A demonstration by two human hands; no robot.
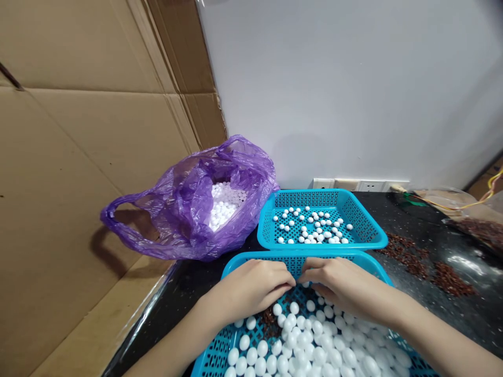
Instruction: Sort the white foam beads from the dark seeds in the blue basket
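Observation:
My left hand (261, 285) is over the far side of the near blue basket (228, 264), its fingers pressed together and pointing right. Opposite it, my right hand (334, 280) has its fingers curled, with the fingertips almost meeting those of the left. Whatever the fingertips pinch, if anything, is hidden. A white ball shows just under the right fingers. Many smooth white balls (302, 340) fill the near and right part of this basket. Below my left hand lies a small heap of reddish-brown bits (270, 322) on the basket floor.
Behind stands a second blue basket (369, 230) with scattered smaller white balls (314, 235). An open purple plastic bag (184, 209) of white balls leans by the cardboard (78, 141). Reddish-brown bits (451, 277) lie on the black countertop (477, 309). Sockets (371, 186) line the wall.

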